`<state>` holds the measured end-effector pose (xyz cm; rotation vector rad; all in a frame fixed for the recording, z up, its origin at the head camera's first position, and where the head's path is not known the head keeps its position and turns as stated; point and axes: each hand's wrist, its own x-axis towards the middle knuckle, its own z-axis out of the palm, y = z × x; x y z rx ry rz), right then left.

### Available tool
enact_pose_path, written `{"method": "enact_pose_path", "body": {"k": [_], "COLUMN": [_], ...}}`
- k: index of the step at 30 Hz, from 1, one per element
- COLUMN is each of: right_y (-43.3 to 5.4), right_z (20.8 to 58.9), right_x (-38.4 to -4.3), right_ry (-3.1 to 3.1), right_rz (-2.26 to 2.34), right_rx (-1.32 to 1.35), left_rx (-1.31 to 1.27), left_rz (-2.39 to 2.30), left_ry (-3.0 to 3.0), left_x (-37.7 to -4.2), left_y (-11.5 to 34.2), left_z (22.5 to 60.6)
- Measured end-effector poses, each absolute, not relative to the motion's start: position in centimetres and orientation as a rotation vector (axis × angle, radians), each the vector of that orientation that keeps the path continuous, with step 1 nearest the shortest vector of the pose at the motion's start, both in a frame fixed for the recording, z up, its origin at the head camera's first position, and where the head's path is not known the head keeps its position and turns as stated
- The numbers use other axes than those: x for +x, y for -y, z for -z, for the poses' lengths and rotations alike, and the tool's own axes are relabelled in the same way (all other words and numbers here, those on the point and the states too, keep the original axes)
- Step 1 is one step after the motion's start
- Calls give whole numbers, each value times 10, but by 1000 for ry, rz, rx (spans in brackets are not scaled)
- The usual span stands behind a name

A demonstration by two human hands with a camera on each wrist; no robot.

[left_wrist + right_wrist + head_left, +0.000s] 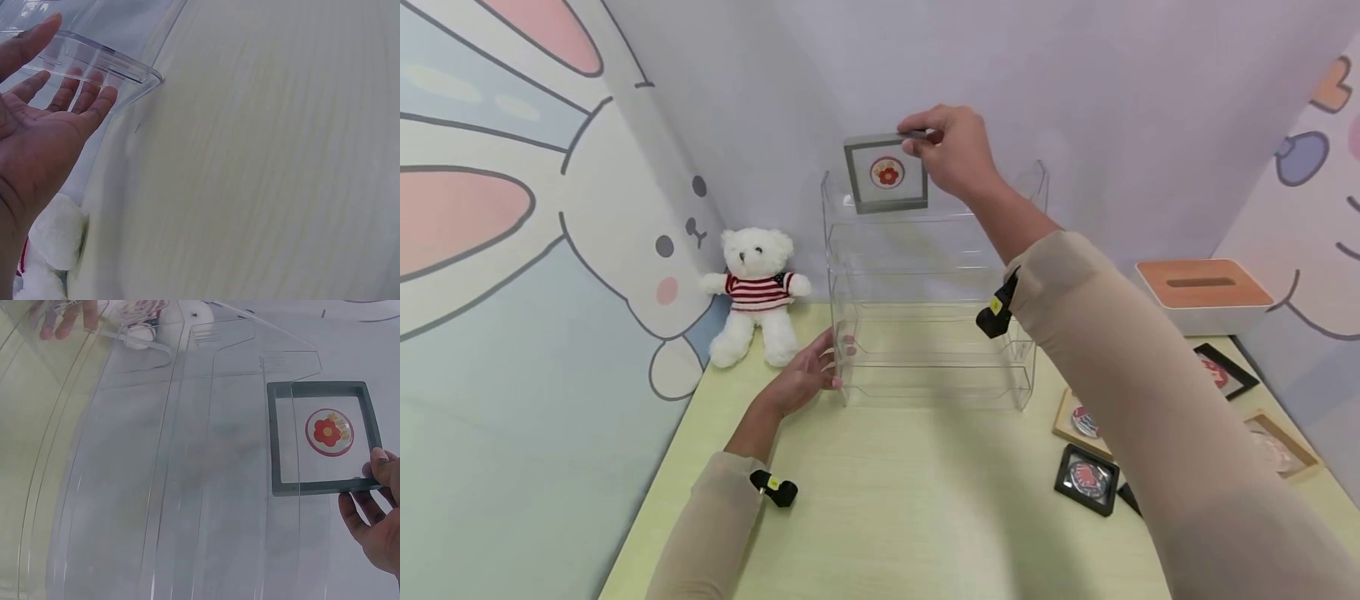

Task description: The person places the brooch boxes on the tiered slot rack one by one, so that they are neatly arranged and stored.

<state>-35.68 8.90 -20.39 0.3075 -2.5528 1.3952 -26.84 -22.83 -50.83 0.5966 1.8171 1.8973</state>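
At the top of a clear acrylic tiered rack (936, 366), my right hand (955, 154) pinches a grey square display frame (891, 206) by its upper right corner. A round badge (887, 172) with a red flower shows in the frame's clear middle. The right wrist view has the frame (322, 487) beside the topmost tier; whether it touches the rack cannot be told. Low on the rack's left side, my left hand (805, 375) rests with fingers extended against the clear panel. Seen from the left wrist, that hand (50, 134) has its fingers spread and thumb apart.
A white teddy bear (756, 292) in a striped shirt sits left of the rack. On the right lie a black frame (1087, 479), a wooden frame (1063, 417) and several others, partly behind my right sleeve. A tissue box (1206, 287) with an orange lid stands back right.
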Motion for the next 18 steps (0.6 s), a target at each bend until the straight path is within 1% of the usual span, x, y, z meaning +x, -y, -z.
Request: {"method": "enact_pose_path", "body": {"k": [10, 18], "right_y": [-92, -107], "right_z": [210, 212], "right_x": [-359, -352], "right_ry": [2578, 2607], "right_rz": [-1350, -1275], "right_rx": [351, 403], "left_rx": [611, 614], "left_rz": [-1900, -1909], "left_ry": [-1802, -1769], "left_x": [-267, -267], "left_y": [228, 226], "left_z": [508, 507]}}
